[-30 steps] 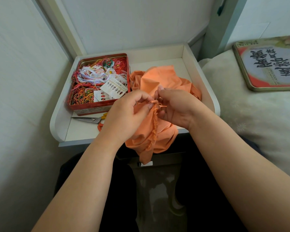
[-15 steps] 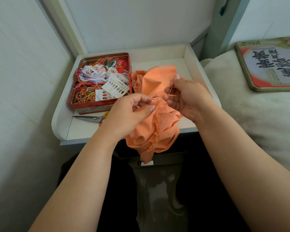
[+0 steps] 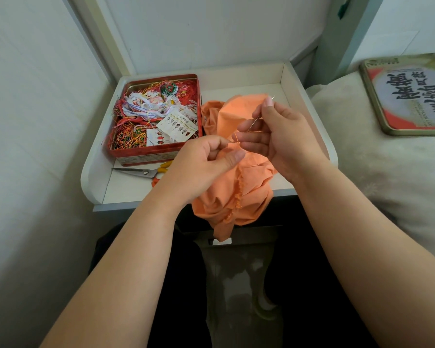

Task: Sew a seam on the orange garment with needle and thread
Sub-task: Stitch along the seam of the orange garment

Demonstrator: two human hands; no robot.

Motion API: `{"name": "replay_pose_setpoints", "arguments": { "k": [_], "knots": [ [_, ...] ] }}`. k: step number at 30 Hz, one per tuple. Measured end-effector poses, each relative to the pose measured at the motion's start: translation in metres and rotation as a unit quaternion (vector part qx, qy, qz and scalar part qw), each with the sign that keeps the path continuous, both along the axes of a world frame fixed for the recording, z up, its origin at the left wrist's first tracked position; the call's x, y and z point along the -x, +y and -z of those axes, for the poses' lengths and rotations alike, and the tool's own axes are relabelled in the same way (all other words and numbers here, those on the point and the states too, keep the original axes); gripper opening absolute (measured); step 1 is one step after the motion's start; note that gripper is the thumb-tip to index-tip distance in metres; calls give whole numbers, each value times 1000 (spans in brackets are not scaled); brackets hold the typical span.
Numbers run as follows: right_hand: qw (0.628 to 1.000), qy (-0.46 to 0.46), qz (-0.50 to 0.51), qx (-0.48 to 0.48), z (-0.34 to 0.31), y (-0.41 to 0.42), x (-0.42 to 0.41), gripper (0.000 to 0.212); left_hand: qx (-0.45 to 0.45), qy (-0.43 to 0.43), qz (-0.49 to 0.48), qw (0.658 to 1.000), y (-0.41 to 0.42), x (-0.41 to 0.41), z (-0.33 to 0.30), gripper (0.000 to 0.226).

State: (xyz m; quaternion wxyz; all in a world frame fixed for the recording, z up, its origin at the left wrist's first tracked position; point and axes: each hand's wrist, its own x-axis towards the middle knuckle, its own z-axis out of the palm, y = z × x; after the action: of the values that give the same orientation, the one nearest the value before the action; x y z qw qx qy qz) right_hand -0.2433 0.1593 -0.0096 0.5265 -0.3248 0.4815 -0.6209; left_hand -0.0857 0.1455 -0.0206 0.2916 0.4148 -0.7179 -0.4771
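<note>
The orange garment lies bunched on the white tray-like table and hangs over its front edge, a stitched frayed seam running down its middle. My left hand pinches the fabric at the top of the seam between thumb and fingers. My right hand pinches a thin silver needle held slanted just above the cloth. A short orange thread runs from the needle down to the fabric by my left fingertips.
A red tin full of tangled coloured threads and needle cards sits at the table's left. Scissors with orange handles lie in front of it. A tin lid rests on the pale bedding at right. Walls close in on the left.
My right hand has drawn the needle out of the seam and lifted it up and to the right, pulling thread through. My left hand kept its hold on the fabric.
</note>
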Motion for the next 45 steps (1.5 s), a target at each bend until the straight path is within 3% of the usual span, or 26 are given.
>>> {"name": "replay_pose_setpoints", "arguments": {
  "k": [4,9,16,23,31,38,42,45],
  "knots": [
    [998,38,30,34,-1,1,-3,33,-3,-2,-13,1000,-2,1,2,3],
    [991,100,29,88,-1,6,-9,31,-17,-13,-40,999,-4,5,2,20],
    [990,21,81,113,-5,10,-10,32,21,38,-71,997,1,10,-4,24],
    [984,20,122,126,-4,14,-7,32,52,23,-30,998,3,10,-1,27],
    [984,-43,135,109,-3,12,0,33,32,-20,62,997,4,6,-3,28],
    [990,-30,90,102,-3,11,4,34,-33,-19,134,990,4,-1,-6,23],
    [997,-8,12,73,-1,10,3,33,-43,-63,164,984,6,-5,-7,22],
    [997,10,35,62,1,8,4,33,-50,-97,191,976,8,-5,-8,22]
  ]
}}
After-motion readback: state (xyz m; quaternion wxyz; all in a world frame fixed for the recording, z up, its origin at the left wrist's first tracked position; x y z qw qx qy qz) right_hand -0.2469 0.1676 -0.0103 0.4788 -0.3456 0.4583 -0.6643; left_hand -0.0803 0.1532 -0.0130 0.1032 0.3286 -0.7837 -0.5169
